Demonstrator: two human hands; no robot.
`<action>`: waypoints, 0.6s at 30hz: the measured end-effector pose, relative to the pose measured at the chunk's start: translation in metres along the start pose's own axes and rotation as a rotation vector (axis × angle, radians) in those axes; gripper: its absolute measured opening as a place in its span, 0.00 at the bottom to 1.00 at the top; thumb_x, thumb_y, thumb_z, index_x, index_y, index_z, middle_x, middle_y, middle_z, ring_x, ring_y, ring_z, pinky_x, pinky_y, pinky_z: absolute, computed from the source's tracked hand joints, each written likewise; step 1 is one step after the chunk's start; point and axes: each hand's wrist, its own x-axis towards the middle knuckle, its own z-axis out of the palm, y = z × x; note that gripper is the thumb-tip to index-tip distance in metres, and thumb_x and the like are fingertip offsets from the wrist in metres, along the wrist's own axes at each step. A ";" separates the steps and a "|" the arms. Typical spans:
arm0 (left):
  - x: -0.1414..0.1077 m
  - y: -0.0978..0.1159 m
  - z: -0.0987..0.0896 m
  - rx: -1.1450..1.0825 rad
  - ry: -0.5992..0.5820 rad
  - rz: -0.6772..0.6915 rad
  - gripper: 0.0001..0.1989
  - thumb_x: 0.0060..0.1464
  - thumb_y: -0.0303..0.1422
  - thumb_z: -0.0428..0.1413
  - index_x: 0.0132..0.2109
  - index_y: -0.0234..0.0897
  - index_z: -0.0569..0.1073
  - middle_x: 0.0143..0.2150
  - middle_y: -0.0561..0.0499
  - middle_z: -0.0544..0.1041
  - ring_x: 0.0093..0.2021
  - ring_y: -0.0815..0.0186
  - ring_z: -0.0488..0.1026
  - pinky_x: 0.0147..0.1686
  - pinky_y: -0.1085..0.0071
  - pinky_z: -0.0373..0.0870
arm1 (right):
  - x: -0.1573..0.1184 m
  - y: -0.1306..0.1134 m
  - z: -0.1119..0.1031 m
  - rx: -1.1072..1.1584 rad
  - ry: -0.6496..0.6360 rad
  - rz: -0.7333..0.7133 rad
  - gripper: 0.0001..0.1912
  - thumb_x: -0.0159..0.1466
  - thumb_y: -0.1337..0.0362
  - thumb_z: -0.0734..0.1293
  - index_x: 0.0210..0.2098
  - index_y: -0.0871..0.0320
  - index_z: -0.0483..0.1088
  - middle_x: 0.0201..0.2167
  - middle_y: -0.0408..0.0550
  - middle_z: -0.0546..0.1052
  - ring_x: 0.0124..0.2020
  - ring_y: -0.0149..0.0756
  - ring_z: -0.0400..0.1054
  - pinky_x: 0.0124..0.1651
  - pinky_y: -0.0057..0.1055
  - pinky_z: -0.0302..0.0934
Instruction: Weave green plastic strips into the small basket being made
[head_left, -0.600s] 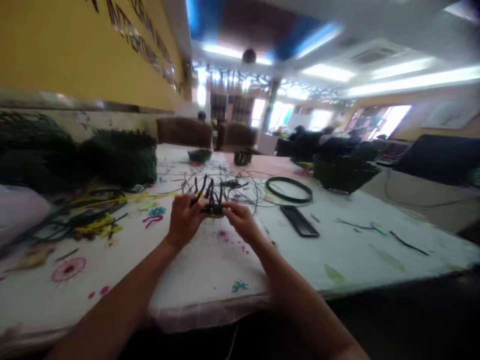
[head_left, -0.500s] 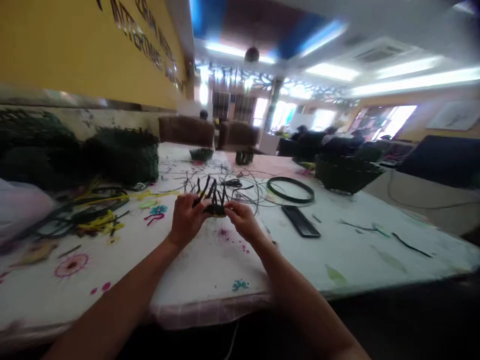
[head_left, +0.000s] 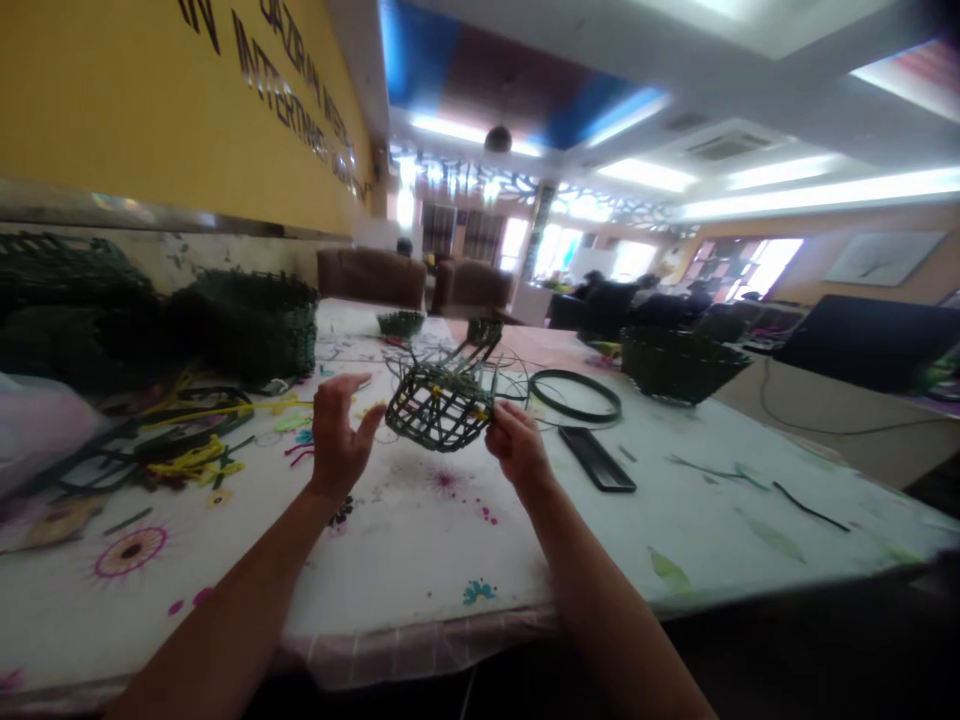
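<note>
Green woven baskets (head_left: 682, 365) and coiled strip (head_left: 574, 396) line a cloth-covered bench (head_left: 420, 590) in what appears to be a craft workroom, set within an office-like hall of brown chairs (head_left: 371, 277), bright ceiling lights (head_left: 649, 175), a yellow wall with lettering (head_left: 289, 85) and a framed picture (head_left: 885, 257).
</note>
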 end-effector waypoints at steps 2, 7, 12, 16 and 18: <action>-0.001 0.006 0.002 -0.025 -0.018 0.015 0.18 0.60 0.35 0.56 0.55 0.38 0.68 0.51 0.44 0.71 0.54 0.58 0.66 0.58 0.59 0.62 | -0.001 0.003 0.001 -0.005 -0.010 0.002 0.18 0.53 0.54 0.74 0.29 0.56 0.63 0.10 0.27 0.49 0.11 0.18 0.37 0.14 0.20 0.33; -0.004 0.019 0.005 -0.047 -0.035 0.045 0.16 0.59 0.33 0.57 0.53 0.37 0.70 0.50 0.43 0.72 0.53 0.58 0.67 0.56 0.59 0.63 | -0.008 0.010 0.013 -0.096 -0.005 -0.011 0.18 0.53 0.53 0.74 0.28 0.56 0.64 0.11 0.28 0.50 0.12 0.19 0.38 0.15 0.20 0.32; -0.005 0.022 0.004 0.011 -0.021 0.065 0.15 0.57 0.35 0.60 0.50 0.37 0.72 0.45 0.46 0.73 0.48 0.59 0.69 0.52 0.61 0.64 | -0.020 0.016 0.029 -0.213 -0.017 -0.023 0.15 0.54 0.54 0.72 0.29 0.57 0.65 0.13 0.29 0.51 0.13 0.19 0.39 0.16 0.21 0.33; -0.006 0.022 0.004 -0.052 -0.069 -0.015 0.04 0.60 0.33 0.56 0.41 0.37 0.73 0.37 0.49 0.74 0.42 0.63 0.69 0.45 0.66 0.65 | -0.025 0.019 0.034 -0.299 -0.051 -0.046 0.13 0.56 0.55 0.70 0.28 0.57 0.67 0.14 0.31 0.52 0.15 0.20 0.42 0.17 0.22 0.35; -0.007 0.022 0.004 -0.115 -0.084 -0.118 0.05 0.61 0.32 0.54 0.36 0.37 0.72 0.34 0.51 0.73 0.38 0.65 0.69 0.42 0.69 0.65 | -0.025 0.020 0.035 -0.324 -0.056 -0.053 0.13 0.56 0.55 0.70 0.28 0.57 0.66 0.14 0.31 0.53 0.15 0.21 0.43 0.18 0.23 0.37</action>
